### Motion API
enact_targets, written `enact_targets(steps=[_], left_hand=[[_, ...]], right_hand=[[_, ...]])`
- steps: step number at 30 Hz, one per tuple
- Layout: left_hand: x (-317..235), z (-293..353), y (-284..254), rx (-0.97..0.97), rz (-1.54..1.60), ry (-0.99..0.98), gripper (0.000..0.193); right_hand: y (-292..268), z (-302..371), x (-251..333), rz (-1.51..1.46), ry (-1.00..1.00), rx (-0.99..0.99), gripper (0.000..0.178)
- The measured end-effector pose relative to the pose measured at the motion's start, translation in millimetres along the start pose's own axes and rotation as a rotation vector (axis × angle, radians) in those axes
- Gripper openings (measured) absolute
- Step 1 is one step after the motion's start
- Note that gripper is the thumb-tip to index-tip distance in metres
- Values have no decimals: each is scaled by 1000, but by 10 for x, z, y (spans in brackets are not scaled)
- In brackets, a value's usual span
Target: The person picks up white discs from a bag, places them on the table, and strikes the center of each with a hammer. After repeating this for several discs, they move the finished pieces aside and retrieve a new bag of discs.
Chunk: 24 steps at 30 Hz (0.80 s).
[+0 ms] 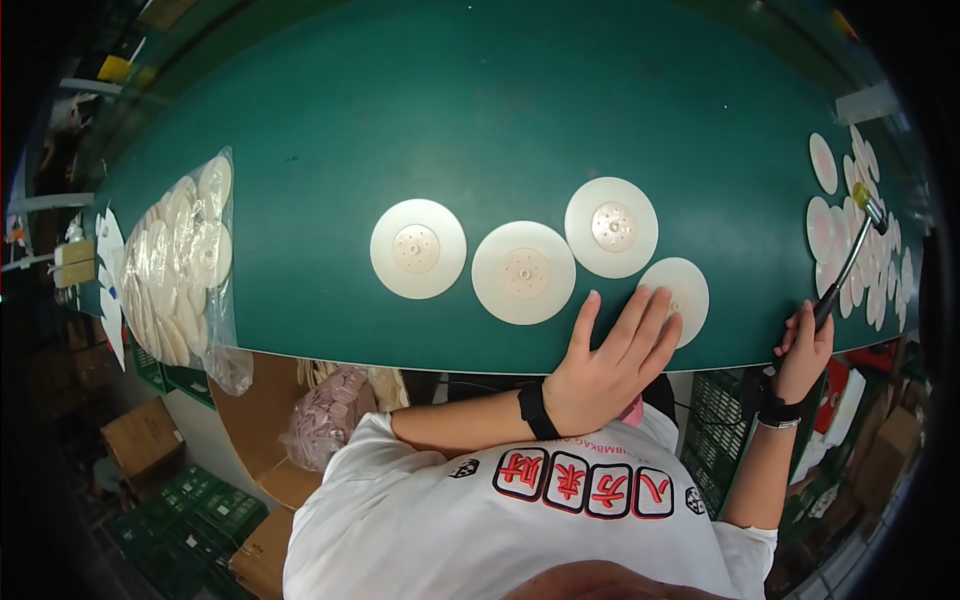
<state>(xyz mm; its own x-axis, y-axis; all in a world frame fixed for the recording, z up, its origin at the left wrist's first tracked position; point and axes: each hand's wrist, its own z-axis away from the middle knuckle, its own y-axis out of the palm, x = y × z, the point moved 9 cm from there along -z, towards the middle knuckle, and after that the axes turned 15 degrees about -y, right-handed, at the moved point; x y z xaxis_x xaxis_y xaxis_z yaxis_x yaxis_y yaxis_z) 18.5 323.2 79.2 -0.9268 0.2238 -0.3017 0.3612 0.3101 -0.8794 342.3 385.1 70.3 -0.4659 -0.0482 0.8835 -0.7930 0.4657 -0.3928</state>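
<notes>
Four is avoided here: several white round discs lie on the green table (480, 110), each with a paler pink centre pierced by small holes. One disc (418, 250) is at the left, another disc (522, 290) sits in the middle, and a third disc (611, 230) lies just behind it. My left hand (620, 360) rests with spread fingers on the nearest right disc (690, 290), partly covering it. At the right edge my right hand (802, 350) grips the black handle of a mallet (852, 255), whose yellow-tipped head is raised near a pile of discs.
A clear plastic bag (225, 270) full of white discs lies at the left. More loose discs (822, 235) are heaped at the right end. Below the table edge are a cardboard box (250, 420), a bag of pink pieces (328, 415) and green crates (715, 420).
</notes>
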Motion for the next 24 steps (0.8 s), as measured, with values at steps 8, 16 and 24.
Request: enact_targets(steps=[8, 16, 24], left_hand=[[-16, 33, -104, -25, 7, 19, 44], [-117, 139, -201, 12, -4, 37, 45], [-191, 139, -292, 28, 9, 50, 47]], right_hand=[[-50, 30, 21, -17, 1, 1, 13], [-194, 127, 30, -14, 14, 0, 15], [-269, 127, 66, -34, 7, -11, 14]])
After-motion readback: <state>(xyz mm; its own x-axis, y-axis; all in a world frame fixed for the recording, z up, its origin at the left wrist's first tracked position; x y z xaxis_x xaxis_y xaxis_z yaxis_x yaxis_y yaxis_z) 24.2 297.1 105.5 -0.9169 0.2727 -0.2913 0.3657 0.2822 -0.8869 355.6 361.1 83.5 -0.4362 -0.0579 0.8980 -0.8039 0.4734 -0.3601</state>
